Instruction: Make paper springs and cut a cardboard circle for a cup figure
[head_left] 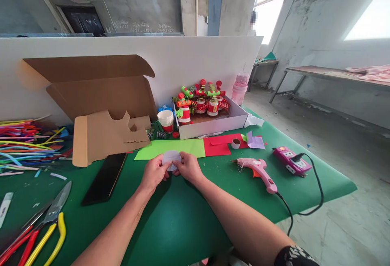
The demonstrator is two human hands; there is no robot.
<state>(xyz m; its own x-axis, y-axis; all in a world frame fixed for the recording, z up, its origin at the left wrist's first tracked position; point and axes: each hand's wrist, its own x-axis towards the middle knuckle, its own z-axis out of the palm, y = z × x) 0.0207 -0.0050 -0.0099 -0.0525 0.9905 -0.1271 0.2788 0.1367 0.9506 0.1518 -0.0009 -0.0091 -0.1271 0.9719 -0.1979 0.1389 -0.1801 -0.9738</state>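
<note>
Between my two hands is a small pale lilac paper circle (171, 158), raised a little above the green table cover. My left hand (154, 172) pinches its left edge between thumb and fingers. On the other side, my right hand (189, 167) pinches the right edge, the thumbs close together below the disc's middle. Just beyond the hands lies a strip of lime green paper (185, 148), with red paper (217, 148) beside it. A pink glue gun (256, 170) rests on its side to the right of my right hand. Left of my left hand is a black phone (105, 180).
A white tray (210, 130) holds several red and green paper-cup figures (201, 101). Stacked paper cups (166, 120), an open cardboard box (103, 95) and colourful pipe cleaners (30, 146) stand leftward. Scissors (55, 213) lie front left. A corded pink device (291, 160) sits near the right edge.
</note>
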